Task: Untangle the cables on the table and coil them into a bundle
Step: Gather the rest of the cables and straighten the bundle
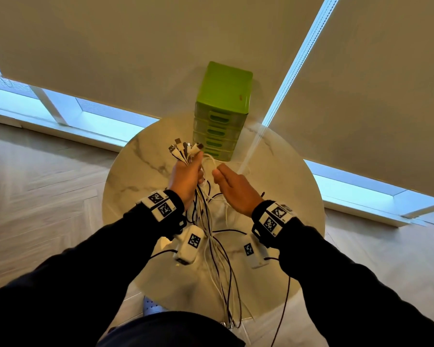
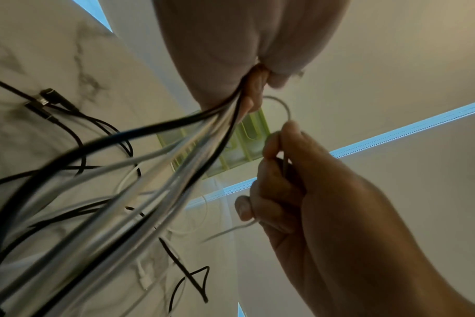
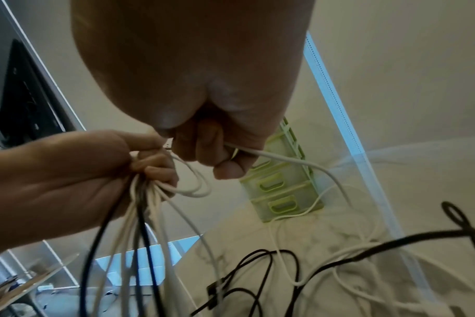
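Note:
My left hand (image 1: 186, 175) grips a bunch of white and black cables (image 1: 212, 236) above the round marble table (image 1: 140, 171). Their plug ends (image 1: 184, 149) fan out above the fist. The strands hang down past the table's near edge. My right hand (image 1: 232, 186) is just right of it, its fingers curled round a single white cable (image 3: 282, 158); that cable loops back to the left fist and trails right onto the table. From the left wrist view, the right hand (image 2: 298, 182) pinches that white strand. More black and white cable (image 3: 339, 257) lies loose on the tabletop.
A green set of small plastic drawers (image 1: 222, 108) stands at the far side of the table, close behind both hands. Drawn blinds (image 1: 135, 46) hang behind it. Wooden floor (image 1: 35, 196) surrounds the table.

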Motion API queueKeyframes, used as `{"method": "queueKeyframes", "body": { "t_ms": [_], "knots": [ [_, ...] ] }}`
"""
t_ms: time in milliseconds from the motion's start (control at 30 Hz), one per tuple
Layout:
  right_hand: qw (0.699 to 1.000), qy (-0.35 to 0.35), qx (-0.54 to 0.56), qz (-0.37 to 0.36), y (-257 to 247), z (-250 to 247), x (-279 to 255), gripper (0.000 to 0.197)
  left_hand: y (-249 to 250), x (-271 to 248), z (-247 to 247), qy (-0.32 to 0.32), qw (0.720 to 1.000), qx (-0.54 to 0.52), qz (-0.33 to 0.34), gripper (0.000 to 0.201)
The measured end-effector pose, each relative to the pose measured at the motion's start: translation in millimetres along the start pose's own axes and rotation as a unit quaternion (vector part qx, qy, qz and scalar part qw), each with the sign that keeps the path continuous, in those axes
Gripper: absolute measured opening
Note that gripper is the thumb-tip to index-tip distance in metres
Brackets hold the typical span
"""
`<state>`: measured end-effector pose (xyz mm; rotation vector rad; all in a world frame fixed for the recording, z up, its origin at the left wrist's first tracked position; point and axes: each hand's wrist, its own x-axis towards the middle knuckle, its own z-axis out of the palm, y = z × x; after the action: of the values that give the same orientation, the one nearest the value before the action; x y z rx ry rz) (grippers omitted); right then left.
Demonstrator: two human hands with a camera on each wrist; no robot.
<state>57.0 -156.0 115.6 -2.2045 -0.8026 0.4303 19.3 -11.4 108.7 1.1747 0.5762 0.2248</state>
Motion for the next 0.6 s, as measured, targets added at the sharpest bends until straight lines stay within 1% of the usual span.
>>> {"method": "queueKeyframes", "body": {
  "t_ms": [100, 167, 200, 233, 267, 300, 367, 433, 500, 533, 600],
  "knots": [
    [0.999, -0.026, -0.01, -0.031, -6, 10, 2, 0.027, 1, -1, 3, -0.002, 0.999, -0.027, -0.037, 0.035],
    [0.999, -0.028, -0.025, -0.039, -6, 12, 5, 0.028, -1, -1, 2, -0.033, 0.998, -0.004, -0.051, 0.048],
    [0.998, -0.031, -0.035, -0.043, -5, 12, 6, 0.029, -2, -1, 1, -0.048, 0.998, 0.01, -0.048, 0.049],
    [0.997, -0.038, -0.046, -0.047, -5, 10, 6, 0.029, -2, 0, 0, -0.056, 0.997, 0.02, -0.04, 0.043],
    [0.996, -0.046, -0.06, -0.051, -4, 9, 6, 0.03, -2, 0, 0, -0.057, 0.998, 0.03, -0.028, 0.032],
    [0.994, -0.053, -0.077, -0.058, -3, 8, 4, 0.031, 0, 0, 0, -0.053, 0.998, 0.04, -0.02, 0.026],
    [0.99, -0.067, -0.106, -0.066, 3, 6, 0, 0.031, 8, 1, 1, -0.029, 0.998, 0.054, -0.01, 0.028],
    [0.989, -0.092, -0.106, -0.05, 20, 2, -7, 0.033, 17, 6, 0, 0.003, 0.999, 0.043, 0.004, 0.033],
    [0.987, -0.108, -0.119, -0.017, 43, -5, -14, 0.035, 28, 12, -6, 0.036, 0.999, 0.021, 0.017, 0.035],
    [0.983, -0.115, -0.145, 0.006, 54, -9, -18, 0.035, 34, 14, -10, 0.045, 0.999, 0.004, 0.024, 0.034],
    [0.97, -0.122, -0.202, 0.056, 70, -18, -24, 0.036, 43, 17, -17, 0.044, 0.998, -0.035, 0.032, 0.029]
  ]
}}
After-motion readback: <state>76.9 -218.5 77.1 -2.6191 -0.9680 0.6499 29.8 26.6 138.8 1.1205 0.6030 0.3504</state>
